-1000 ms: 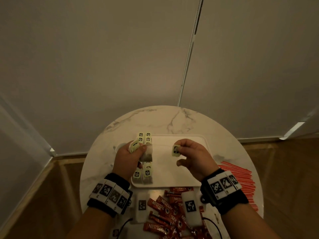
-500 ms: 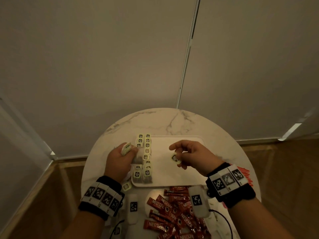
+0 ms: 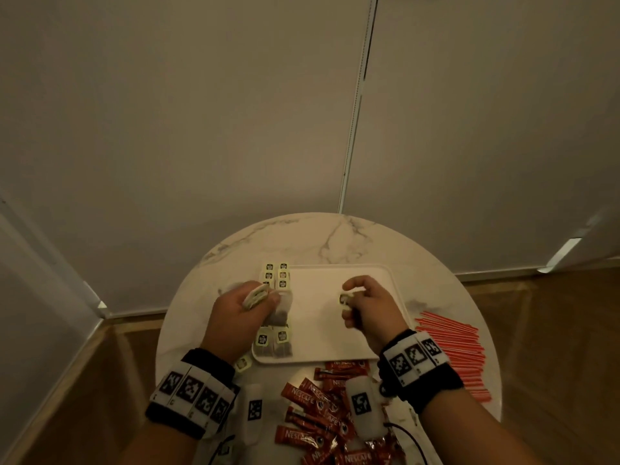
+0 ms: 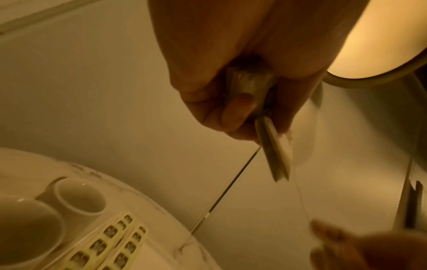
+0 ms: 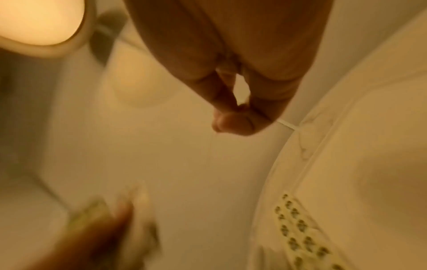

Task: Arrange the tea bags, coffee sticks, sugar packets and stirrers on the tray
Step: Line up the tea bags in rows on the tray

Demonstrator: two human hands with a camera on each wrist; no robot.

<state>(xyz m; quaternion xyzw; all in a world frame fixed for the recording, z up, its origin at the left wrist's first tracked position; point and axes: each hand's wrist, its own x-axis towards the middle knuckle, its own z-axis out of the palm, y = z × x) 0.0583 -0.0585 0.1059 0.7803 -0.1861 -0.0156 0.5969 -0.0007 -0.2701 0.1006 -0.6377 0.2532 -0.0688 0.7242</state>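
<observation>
A white tray [image 3: 335, 330] lies on the round marble table. Two columns of tea bags [image 3: 276, 275] run along its left edge, with two more [image 3: 272, 340] at the near corner. Over that column my left hand [image 3: 265, 297] grips a bundle of tea bags with their stacked tags [image 4: 275, 151]. My right hand [image 3: 349, 300] is over the middle of the tray and pinches one tea bag tag [image 3: 344, 299]. A thin string [image 4: 300, 197] runs from the bundle toward it. Red coffee sticks [image 3: 318, 407] are heaped in front of the tray. Red stirrers [image 3: 449, 347] lie to its right.
One loose tea bag tag [image 3: 243, 364] sits on the table by my left wrist. Two white cups [image 4: 78, 195] stand on the table left of the tray. A white wall stands close behind the table. Wooden floor shows on both sides of it.
Both hands keep their hold. The left hand swung slightly left and came back over the tea bag column. The right hand with the tag shifted a little toward me.
</observation>
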